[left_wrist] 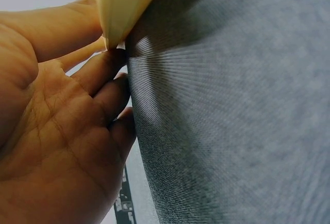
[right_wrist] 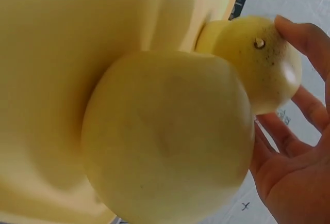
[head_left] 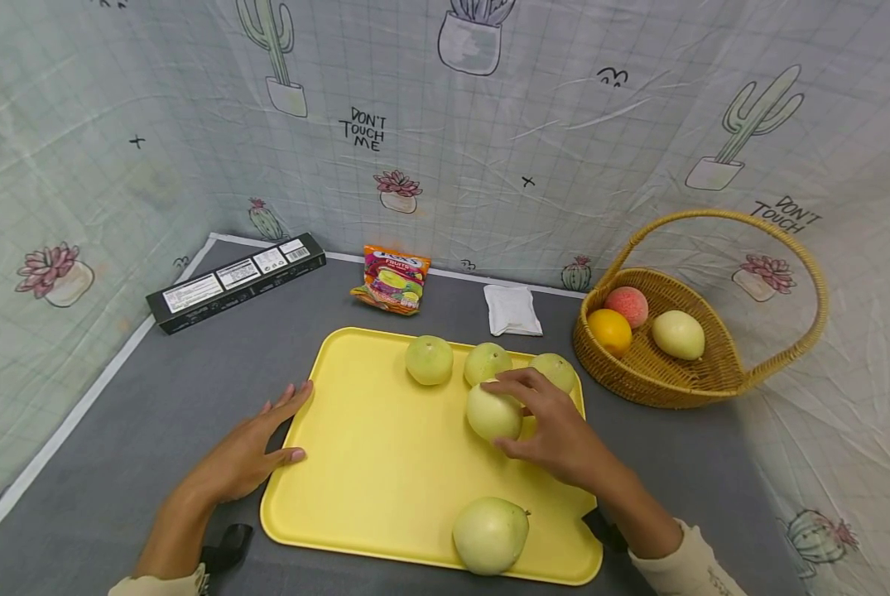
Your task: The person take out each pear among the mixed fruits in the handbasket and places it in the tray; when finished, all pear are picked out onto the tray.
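A yellow tray (head_left: 370, 447) lies on the grey table. My left hand (head_left: 247, 451) rests at its left rim, thumb and fingertips touching the edge with the fingers spread; in the left wrist view the palm (left_wrist: 62, 131) is beside the rim. My right hand (head_left: 556, 426) grips a pale green round fruit (head_left: 491, 414) between thumb and fingers, over the right half of the tray. The right wrist view shows this fruit's stem end (right_wrist: 258, 64). Behind it stand three green fruits (head_left: 429, 361) along the far rim. A larger pale green fruit (head_left: 491, 535) sits near the front rim.
A wicker basket (head_left: 661, 389) with a tall handle stands at the right, holding an orange, a peach-like fruit and a pale fruit. Along the back lie a black box (head_left: 239, 281), a colourful snack packet (head_left: 392, 281) and a white packet (head_left: 513, 310). Printed cloth hangs behind.
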The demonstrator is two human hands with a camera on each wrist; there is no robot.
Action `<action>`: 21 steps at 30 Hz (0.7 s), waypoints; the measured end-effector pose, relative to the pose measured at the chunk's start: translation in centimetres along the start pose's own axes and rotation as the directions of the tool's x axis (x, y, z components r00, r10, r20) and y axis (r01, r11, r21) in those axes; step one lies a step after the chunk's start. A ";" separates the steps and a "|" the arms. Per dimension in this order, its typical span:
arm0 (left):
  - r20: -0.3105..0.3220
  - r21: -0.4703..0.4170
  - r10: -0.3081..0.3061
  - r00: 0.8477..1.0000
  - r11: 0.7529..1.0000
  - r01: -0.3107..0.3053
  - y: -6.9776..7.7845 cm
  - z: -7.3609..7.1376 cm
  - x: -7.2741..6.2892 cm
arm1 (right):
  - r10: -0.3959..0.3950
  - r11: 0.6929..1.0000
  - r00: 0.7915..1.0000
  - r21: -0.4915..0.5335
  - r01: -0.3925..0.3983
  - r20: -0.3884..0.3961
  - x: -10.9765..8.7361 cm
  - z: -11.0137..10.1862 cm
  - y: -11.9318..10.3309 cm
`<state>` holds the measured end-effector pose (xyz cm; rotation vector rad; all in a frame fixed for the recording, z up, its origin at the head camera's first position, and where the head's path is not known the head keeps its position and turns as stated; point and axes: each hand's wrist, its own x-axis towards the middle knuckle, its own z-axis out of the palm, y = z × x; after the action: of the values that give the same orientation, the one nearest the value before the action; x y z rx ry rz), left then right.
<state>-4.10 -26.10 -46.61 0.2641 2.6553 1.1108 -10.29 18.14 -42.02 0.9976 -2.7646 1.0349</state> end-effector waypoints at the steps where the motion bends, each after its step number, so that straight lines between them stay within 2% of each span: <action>1: -0.001 -0.002 0.002 1.000 1.000 -0.002 0.0 0.0 0.0 | -0.004 1.000 1.000 -0.013 0.004 0.016 0.0 0.1 0.0; 6: -0.001 -0.007 0.008 1.000 1.000 -0.008 0.0 0.0 0.0 | -0.014 0.999 0.998 -0.042 0.017 0.068 0.0 0.6 0.2; 21: 0.000 0.011 0.002 1.000 1.000 -0.002 0.0 -0.1 -0.1 | -0.037 0.991 0.993 -0.126 0.051 0.112 0.0 1.0 0.5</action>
<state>-4.03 -26.15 -46.50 0.2695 2.6625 1.0972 -10.39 17.81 -43.03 1.1245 -2.8379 0.8079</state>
